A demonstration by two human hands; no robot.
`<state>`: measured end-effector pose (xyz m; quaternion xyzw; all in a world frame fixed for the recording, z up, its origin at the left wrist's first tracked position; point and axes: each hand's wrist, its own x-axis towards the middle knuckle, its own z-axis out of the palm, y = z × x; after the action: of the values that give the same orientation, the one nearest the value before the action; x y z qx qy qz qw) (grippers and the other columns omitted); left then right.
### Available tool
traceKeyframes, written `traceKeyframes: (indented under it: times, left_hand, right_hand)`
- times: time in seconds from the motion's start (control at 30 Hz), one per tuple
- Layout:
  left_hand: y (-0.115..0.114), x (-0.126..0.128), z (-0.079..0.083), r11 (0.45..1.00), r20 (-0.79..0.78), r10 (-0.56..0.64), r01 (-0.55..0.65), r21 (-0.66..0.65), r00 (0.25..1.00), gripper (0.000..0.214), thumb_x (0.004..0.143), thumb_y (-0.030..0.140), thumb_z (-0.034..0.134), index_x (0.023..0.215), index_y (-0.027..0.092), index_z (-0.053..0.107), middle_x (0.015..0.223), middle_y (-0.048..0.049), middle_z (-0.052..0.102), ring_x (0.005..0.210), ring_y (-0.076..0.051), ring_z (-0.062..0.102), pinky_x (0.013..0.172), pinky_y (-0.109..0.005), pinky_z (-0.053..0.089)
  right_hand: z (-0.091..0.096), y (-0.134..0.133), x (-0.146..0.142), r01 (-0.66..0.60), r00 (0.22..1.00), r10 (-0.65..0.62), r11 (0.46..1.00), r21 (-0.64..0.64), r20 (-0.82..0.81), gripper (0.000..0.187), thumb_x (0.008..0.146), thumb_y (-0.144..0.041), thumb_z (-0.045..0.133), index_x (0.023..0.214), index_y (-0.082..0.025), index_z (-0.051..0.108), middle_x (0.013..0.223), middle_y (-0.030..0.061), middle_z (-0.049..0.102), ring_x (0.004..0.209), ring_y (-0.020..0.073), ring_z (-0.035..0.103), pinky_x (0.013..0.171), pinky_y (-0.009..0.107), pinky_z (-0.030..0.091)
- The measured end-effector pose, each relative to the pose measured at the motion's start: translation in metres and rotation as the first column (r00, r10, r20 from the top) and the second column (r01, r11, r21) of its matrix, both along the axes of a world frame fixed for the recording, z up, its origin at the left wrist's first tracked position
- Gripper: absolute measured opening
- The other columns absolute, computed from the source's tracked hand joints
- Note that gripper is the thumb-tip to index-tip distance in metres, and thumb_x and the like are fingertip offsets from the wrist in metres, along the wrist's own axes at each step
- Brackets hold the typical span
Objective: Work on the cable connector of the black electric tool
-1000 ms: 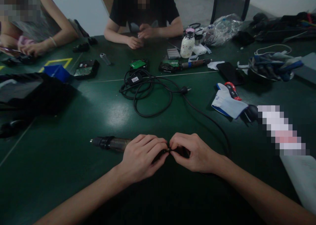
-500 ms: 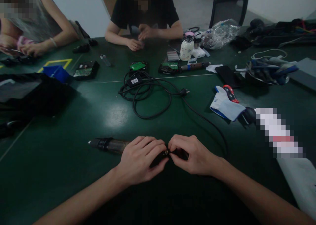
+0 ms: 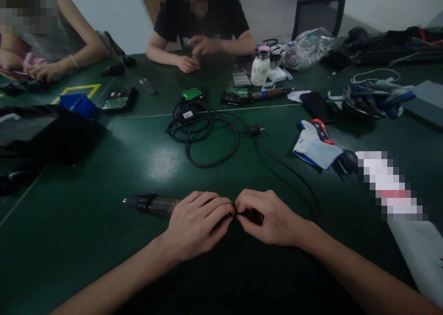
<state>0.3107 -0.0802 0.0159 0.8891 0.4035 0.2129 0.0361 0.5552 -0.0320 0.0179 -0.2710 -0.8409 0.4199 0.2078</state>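
Observation:
My left hand (image 3: 197,223) is curled around the rear end of a dark cylindrical electric screwdriver (image 3: 152,203) that lies on the green table (image 3: 104,241) with its tip pointing left. My right hand (image 3: 268,216) is closed in a pinch against the same end, fingertips meeting those of the left hand. What the right fingers grip there is small and dark; it looks like the cable connector. A black cable (image 3: 294,174) runs from under my right hand up towards a coiled cord and adapter (image 3: 197,126).
A white and blue glove with a red-handled tool (image 3: 316,142) lies to the right. Circuit boards (image 3: 194,92), a blue bin (image 3: 79,104), a black bag (image 3: 44,135), a white bottle (image 3: 260,67) and a phone (image 3: 316,106) are spread about. Two people work at the far edge.
My fingertips have shifted slightly at the tool's end and closed over the small metal part seen before. The view has drifted a little; the person opposite has moved their hands.

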Motion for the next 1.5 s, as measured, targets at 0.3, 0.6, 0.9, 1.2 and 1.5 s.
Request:
traceKeyframes:
  times: [0.3,0.6,0.9,1.2,1.5]
  left_hand:
    - [-0.0007,-0.001,0.0014,0.999,0.017,-0.007,0.008,-0.051,1.0,0.022,0.099,0.03,0.063,0.12,0.024,0.065,0.119,0.0018,0.075,0.107,-0.02,0.069,0.09,-0.037,0.048]
    - [-0.0013,0.0006,-0.0008,1.0,-0.005,0.022,-0.022,-0.002,1.0,0.019,0.098,0.034,0.066,0.114,0.023,0.067,0.113,0.0003,0.076,0.103,-0.02,0.07,0.085,-0.037,0.05]
    - [-0.0003,0.0005,-0.0008,1.0,0.022,0.019,-0.019,-0.017,1.0,0.013,0.101,0.029,0.064,0.112,0.024,0.067,0.109,0.0021,0.077,0.101,-0.018,0.07,0.083,-0.035,0.047]
    - [-0.0011,-0.0001,0.0034,0.999,0.009,0.001,0.0,-0.04,1.0,0.027,0.096,0.031,0.064,0.122,0.024,0.068,0.117,-0.0009,0.076,0.104,-0.021,0.07,0.084,-0.038,0.049]
    - [0.0003,0.0008,-0.0024,1.0,0.03,0.029,-0.029,0.002,0.999,0.013,0.101,0.029,0.065,0.113,0.024,0.069,0.109,0.0022,0.077,0.101,-0.018,0.07,0.084,-0.035,0.048]
  right_hand:
    - [-0.0021,-0.0003,-0.0003,0.002,1.0,-0.002,1.0,-0.007,-0.004,0.006,0.095,-0.015,0.063,0.097,-0.019,0.059,0.095,0.003,0.066,0.068,0.0116,0.054,0.06,0.024,0.043]
    - [-0.0024,-0.0001,0.0001,-0.005,1.0,0.005,1.0,-0.011,0.004,0.007,0.094,-0.015,0.063,0.096,-0.019,0.059,0.095,0.0034,0.065,0.07,0.0124,0.054,0.061,0.024,0.043]
    - [0.0005,0.0001,-0.0006,-0.004,1.0,0.004,1.0,-0.002,-0.001,0.006,0.095,-0.014,0.062,0.096,-0.02,0.059,0.095,0.0032,0.065,0.07,0.0122,0.054,0.061,0.024,0.043]
    - [-0.0008,0.0005,-0.0006,-0.005,1.0,0.005,1.0,-0.007,-0.005,0.006,0.095,-0.014,0.063,0.096,-0.02,0.06,0.093,0.0023,0.064,0.069,0.0119,0.054,0.061,0.024,0.043]
    - [-0.0001,0.0,-0.0004,-0.004,1.0,0.004,1.0,-0.007,0.007,0.005,0.096,-0.016,0.062,0.097,-0.02,0.06,0.095,0.0029,0.065,0.07,0.0123,0.055,0.062,0.024,0.044]
